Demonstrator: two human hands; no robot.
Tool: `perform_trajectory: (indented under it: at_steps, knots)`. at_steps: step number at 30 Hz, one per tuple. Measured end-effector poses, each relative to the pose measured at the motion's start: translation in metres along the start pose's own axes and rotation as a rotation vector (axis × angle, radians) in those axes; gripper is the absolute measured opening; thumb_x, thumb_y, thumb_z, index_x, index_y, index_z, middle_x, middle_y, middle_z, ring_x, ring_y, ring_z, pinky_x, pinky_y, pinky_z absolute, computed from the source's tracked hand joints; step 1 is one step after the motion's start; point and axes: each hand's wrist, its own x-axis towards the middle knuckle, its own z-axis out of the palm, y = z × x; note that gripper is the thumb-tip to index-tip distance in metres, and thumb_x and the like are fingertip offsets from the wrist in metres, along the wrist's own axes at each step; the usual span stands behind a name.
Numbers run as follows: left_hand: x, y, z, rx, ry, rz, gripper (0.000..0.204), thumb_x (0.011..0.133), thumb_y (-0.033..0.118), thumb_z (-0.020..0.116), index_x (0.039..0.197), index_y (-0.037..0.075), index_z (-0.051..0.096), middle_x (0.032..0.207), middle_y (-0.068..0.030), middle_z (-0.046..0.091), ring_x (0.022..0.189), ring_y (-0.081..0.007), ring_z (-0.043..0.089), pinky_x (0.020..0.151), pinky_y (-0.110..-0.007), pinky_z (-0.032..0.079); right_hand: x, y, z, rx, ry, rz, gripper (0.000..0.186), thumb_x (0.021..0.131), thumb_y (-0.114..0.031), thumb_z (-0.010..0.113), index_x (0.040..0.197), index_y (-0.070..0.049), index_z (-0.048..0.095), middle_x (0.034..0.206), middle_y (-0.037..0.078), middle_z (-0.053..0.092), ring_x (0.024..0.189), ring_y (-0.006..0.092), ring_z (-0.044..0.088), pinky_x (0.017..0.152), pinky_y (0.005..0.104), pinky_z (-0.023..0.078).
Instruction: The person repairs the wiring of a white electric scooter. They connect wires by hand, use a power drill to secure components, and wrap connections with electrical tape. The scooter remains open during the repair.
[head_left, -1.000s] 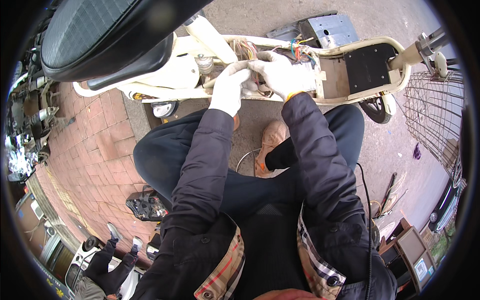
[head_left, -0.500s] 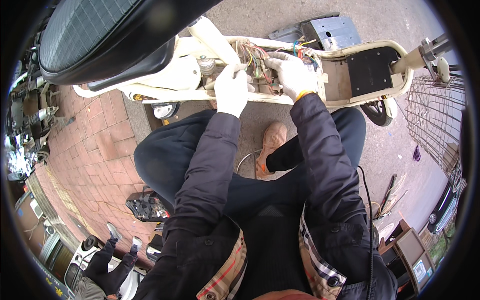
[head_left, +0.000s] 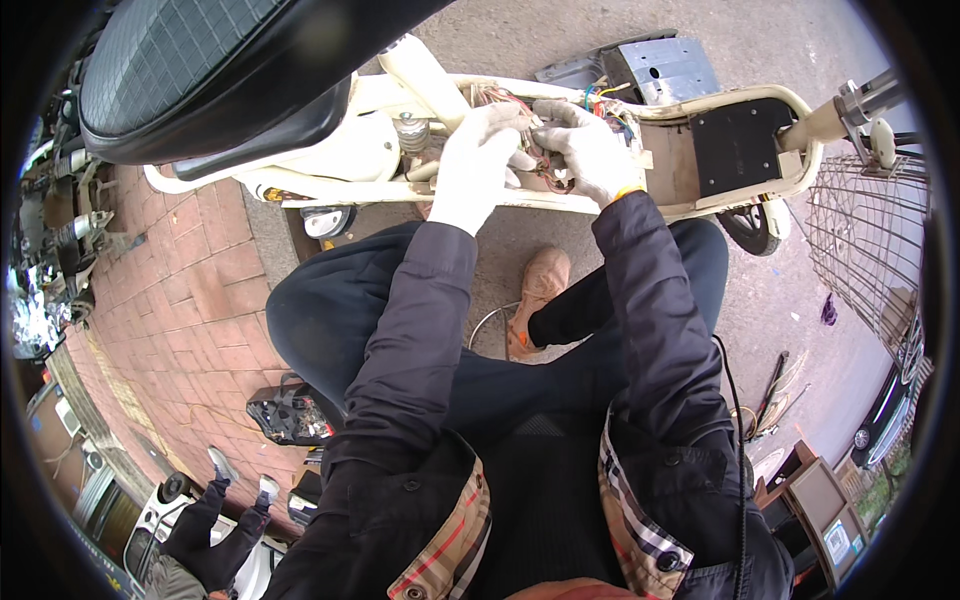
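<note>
A cream electric scooter frame [head_left: 690, 208] lies across the top of the view, its middle bay open on a tangle of coloured wires [head_left: 556, 178]. Both my hands wear white gloves and meet over this bay. My left hand [head_left: 474, 170] is closed, thumb and fingertips pinched at thin wires. Facing it, my right hand [head_left: 590, 155] is curled with its fingertips pinched at the same wires, close to the left fingertips. Exactly which strands each hand holds is hidden by the gloves. Blue and yellow wires [head_left: 600, 92] stick up beyond my right hand.
A black seat [head_left: 200, 80] overhangs the upper left. Beyond the frame lies a grey panel [head_left: 668, 72]. A wire basket [head_left: 870, 240] stands at right. An open black tool case [head_left: 290, 412] sits on the red paving, with a person's legs [head_left: 215, 520] farther off at lower left.
My left hand has shifted slightly right and turned its fingers toward my right hand. My right fingers have curled in, and the fingertips of both hands are closer together over the wires.
</note>
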Motion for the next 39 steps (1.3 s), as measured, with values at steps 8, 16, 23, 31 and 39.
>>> perform_trajectory:
  at_steps: [8, 16, 23, 31, 39]
  knots:
    - [0.01, -0.02, 0.0, 0.014, 0.048, -0.033, 0.039, 0.1, 0.001, 0.049, 0.138, -0.004, 0.056, 0.132, -0.0184, 0.068, 0.082, -0.0188, 0.072, 0.06, -0.027, 0.057, 0.009, 0.0, 0.001, -0.02, 0.07, -0.126, 0.047, 0.094, -0.004, 0.063, 0.141, 0.004, 0.063, 0.109, 0.011, 0.075, 0.085, 0.014, 0.069, 0.076, 0.0281, 0.056]
    - [0.019, -0.052, -0.007, 0.57, 0.016, 0.208, 0.045, 0.098, 0.003, 0.051, 0.143, -0.005, 0.054, 0.14, -0.023, 0.066, 0.117, -0.0342, 0.07, 0.103, -0.043, 0.054, 0.003, -0.022, -0.001, -0.01, 0.11, -0.144, 0.048, 0.096, -0.002, 0.062, 0.142, 0.009, 0.06, 0.106, 0.012, 0.074, 0.081, 0.0111, 0.068, 0.074, 0.0259, 0.056]
    - [0.026, -0.038, -0.005, -0.103, 0.003, -0.166, 0.053, 0.098, 0.005, 0.053, 0.15, -0.006, 0.051, 0.143, -0.021, 0.065, 0.117, -0.032, 0.069, 0.105, -0.041, 0.054, 0.001, -0.026, -0.002, 0.012, 0.08, -0.068, 0.045, 0.099, -0.004, 0.063, 0.142, 0.007, 0.06, 0.106, 0.007, 0.071, 0.081, 0.0105, 0.067, 0.072, 0.0241, 0.056]
    - [0.055, -0.05, -0.005, 0.069, -0.172, -0.043, 0.05, 0.097, 0.009, 0.055, 0.145, -0.005, 0.057, 0.129, -0.0178, 0.07, 0.106, -0.0257, 0.07, 0.092, -0.033, 0.056, 0.001, -0.02, 0.0, 0.089, 0.014, -0.019, 0.04, 0.101, -0.006, 0.062, 0.139, 0.004, 0.063, 0.1, 0.004, 0.068, 0.078, 0.0092, 0.065, 0.067, 0.0221, 0.053]
    - [0.046, -0.056, 0.005, 0.6, -0.008, 0.121, 0.039, 0.097, 0.014, 0.055, 0.133, 0.001, 0.062, 0.114, -0.0214, 0.073, 0.105, -0.0316, 0.071, 0.094, -0.039, 0.054, 0.008, -0.017, -0.009, 0.074, 0.05, -0.1, 0.043, 0.1, -0.006, 0.061, 0.142, 0.005, 0.062, 0.107, 0.007, 0.072, 0.082, 0.0097, 0.067, 0.072, 0.0222, 0.055]
